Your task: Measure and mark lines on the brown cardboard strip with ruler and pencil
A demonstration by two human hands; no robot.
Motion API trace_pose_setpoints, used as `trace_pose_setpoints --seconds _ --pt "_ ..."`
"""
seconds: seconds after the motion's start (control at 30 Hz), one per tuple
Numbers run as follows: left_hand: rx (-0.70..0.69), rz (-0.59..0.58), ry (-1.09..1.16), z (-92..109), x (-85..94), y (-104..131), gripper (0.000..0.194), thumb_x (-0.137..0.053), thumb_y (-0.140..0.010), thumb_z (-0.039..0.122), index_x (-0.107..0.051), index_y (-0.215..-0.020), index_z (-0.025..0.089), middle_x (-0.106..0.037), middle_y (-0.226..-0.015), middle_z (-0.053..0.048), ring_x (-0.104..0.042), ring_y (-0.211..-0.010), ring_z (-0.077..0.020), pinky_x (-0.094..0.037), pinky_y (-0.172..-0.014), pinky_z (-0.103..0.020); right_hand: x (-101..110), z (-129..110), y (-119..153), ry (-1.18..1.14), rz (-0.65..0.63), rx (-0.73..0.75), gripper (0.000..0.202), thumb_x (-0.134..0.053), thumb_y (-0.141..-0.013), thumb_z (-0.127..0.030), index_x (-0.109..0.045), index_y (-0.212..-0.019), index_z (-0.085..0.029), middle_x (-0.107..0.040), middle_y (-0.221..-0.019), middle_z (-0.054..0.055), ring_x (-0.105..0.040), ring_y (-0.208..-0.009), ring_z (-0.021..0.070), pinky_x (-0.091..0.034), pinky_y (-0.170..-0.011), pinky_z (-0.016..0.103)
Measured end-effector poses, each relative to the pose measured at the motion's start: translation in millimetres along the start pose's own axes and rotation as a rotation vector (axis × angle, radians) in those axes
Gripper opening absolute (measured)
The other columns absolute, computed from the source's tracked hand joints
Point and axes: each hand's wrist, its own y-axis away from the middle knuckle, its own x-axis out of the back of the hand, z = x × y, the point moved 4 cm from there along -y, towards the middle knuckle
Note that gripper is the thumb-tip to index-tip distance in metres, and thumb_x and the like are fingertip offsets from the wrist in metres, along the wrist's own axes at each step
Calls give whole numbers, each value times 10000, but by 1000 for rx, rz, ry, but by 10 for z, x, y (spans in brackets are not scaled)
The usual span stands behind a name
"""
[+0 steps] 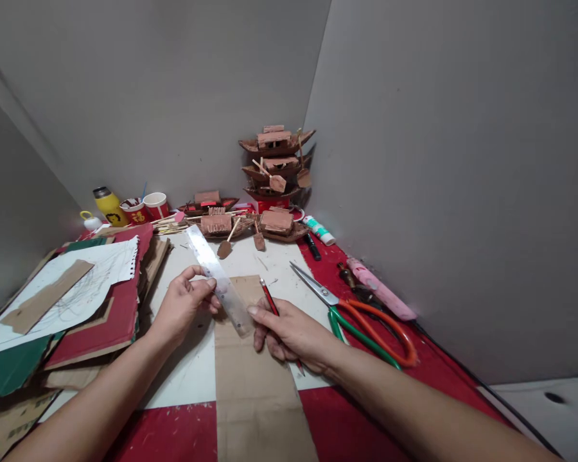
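Note:
My left hand (185, 301) pinches the left edge of a clear ruler (224, 285) between thumb and fingers. The ruler slants from upper left to lower right, above a long brown cardboard strip (253, 391). With thumb and fingers, my right hand (289, 330) grips the ruler's lower end. A red pencil (268, 296) also rests in my right hand, its body passing behind the thumb. The cardboard strip lies lengthwise on the red and white table (173, 430) under both hands.
Scissors (337, 301) with orange and green handles lie right. Cardboard sheets and paper (101, 282) pile up left. Behind stand stacked model boats (274, 144), more boats (277, 222), paper cups (157, 205) and a yellow bottle (110, 206). A pink tube (380, 289) lies by the right wall.

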Motion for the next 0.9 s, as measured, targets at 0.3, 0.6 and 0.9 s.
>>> trace_pose_setpoints --seconds 0.3,0.6,0.9 --pt "13 -61 118 31 -158 160 342 -802 -709 336 -543 -858 171 -687 -688 -4 -607 -526 -106 -490 -531 -223 -12 -105 73 -67 -90 170 397 -708 -734 -513 -520 -716 -165 -675 -600 -2 -368 -301 15 -199 -304 164" --pt "57 -208 134 6 -351 327 289 -787 -737 354 -603 -788 137 -634 -587 -8 -568 -520 -102 -457 -534 -224 -8 -193 149 -74 -93 260 391 -707 -767 -512 -546 -756 -156 -673 -597 -6 -390 -315 18 -215 -325 162" --pt "49 -158 132 -21 -337 362 294 -786 -730 369 -649 -842 133 -635 -560 -6 -555 -483 -103 -427 -492 -218 -20 -193 177 -76 -152 272 389 -717 -779 -490 -538 -749 -146 -671 -594 -4 -386 -317 6 -203 -327 152"
